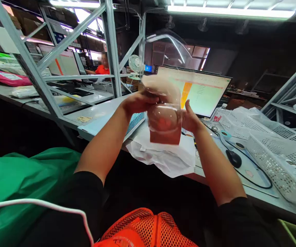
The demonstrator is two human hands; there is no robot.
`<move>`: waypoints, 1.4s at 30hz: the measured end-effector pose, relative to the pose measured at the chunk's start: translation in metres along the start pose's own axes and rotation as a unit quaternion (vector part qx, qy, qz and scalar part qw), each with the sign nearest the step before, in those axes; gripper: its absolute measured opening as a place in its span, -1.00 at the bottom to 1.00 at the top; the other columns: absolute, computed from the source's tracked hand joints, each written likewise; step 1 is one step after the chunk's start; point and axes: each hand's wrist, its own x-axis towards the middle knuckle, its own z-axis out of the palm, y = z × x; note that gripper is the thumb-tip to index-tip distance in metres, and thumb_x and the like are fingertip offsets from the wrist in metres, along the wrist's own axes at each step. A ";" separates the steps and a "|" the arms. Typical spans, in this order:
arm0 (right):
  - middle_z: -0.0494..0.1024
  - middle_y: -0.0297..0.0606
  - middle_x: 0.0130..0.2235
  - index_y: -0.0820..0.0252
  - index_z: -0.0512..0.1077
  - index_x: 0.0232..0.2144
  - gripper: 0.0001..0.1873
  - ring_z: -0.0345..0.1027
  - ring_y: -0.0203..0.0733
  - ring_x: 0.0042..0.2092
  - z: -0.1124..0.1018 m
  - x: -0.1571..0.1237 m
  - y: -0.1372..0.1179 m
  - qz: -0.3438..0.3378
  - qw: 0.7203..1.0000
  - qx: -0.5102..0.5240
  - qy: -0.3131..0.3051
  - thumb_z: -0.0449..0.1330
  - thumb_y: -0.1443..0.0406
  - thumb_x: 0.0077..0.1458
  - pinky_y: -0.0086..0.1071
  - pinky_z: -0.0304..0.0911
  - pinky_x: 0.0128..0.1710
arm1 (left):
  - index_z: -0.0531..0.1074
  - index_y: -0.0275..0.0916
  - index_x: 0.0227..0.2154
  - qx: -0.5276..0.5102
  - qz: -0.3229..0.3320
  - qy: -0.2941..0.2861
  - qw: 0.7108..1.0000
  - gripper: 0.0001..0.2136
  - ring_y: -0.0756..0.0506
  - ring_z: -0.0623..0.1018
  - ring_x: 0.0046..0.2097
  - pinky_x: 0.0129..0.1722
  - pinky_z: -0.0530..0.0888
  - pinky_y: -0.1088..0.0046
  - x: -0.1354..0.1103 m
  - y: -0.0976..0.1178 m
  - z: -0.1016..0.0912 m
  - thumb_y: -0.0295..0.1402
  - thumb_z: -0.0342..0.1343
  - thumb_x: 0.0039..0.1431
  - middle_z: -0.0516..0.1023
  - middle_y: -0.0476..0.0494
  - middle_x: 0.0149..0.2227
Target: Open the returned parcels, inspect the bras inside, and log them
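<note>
In front of me, above the desk, is a blurred clear plastic package [165, 120] with a pinkish-brown lower part. A transparent curved top rises from it, with the monitor showing through. My left hand [140, 102] is closed on its left side, fingers partly hidden behind the clear plastic. At the right side, my right hand [190, 118] lies against or close to the package, thumb raised and apart; its other fingers are mostly hidden. Below the package, a crumpled white plastic bag [173, 164] hangs over the desk edge.
A monitor [209, 92] stands behind the package. To the right are a black mouse [233, 158], a cable and white perforated baskets [268, 168]. A light-blue box [96, 128] lies on the left, near metal rack posts [113, 51]. Another person [103, 67] sits farther back.
</note>
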 end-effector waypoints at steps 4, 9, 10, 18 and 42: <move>0.74 -0.22 -0.06 0.03 0.59 0.02 -0.12 0.53 0.09 0.21 0.022 -0.007 0.005 -0.076 0.988 0.130 0.026 0.14 -0.49 0.08 -0.04 0.53 0.15 | 0.65 -0.27 -0.11 0.028 -0.117 -0.115 0.986 -0.60 -0.41 0.66 0.15 0.26 0.54 -0.02 0.004 -0.025 0.013 -0.27 0.52 -0.03 0.74 -0.29 -0.05; 0.65 -0.30 0.18 -0.05 0.56 0.11 -0.35 0.34 0.06 0.39 0.018 -0.028 -0.002 -0.177 0.962 0.191 0.082 0.28 -0.26 0.17 0.06 0.43 0.29 | 0.63 -0.27 -0.03 0.029 -0.170 -0.147 0.974 -0.56 -0.34 0.65 0.17 0.29 0.52 0.09 0.006 -0.042 0.002 -0.24 0.51 0.02 0.73 -0.30 0.01; 0.64 -0.30 0.20 -0.07 0.55 0.14 -0.30 0.31 0.06 0.41 0.017 -0.033 -0.003 -0.182 0.961 0.195 0.075 0.25 -0.31 0.16 0.08 0.42 0.30 | 0.63 -0.28 -0.04 0.038 -0.189 -0.156 0.969 -0.55 -0.33 0.66 0.16 0.28 0.53 0.10 0.008 -0.044 0.000 -0.25 0.51 0.02 0.73 -0.31 0.01; 0.68 -0.27 0.12 0.03 0.55 0.11 -0.29 0.49 0.02 0.26 0.011 -0.048 0.021 -0.161 0.964 0.168 0.128 0.55 -0.04 -0.05 -0.12 0.47 0.27 | 0.58 -0.23 0.01 0.101 -0.274 -0.155 0.944 -0.39 -0.26 0.71 -0.01 0.13 0.59 0.15 0.018 -0.068 0.002 -0.37 0.58 -0.18 0.75 -0.22 -0.11; 0.61 -0.13 0.21 -0.03 0.48 0.25 0.07 0.35 0.15 0.36 -0.002 -0.073 0.039 -0.103 0.979 0.114 0.136 0.01 -0.57 0.03 0.04 0.50 0.16 | 0.71 -0.20 -0.36 0.195 -0.173 -0.010 0.965 -0.68 -0.25 0.71 -0.29 -0.30 0.64 0.27 0.004 -0.098 -0.001 -0.20 0.57 -0.21 0.73 -0.27 -0.32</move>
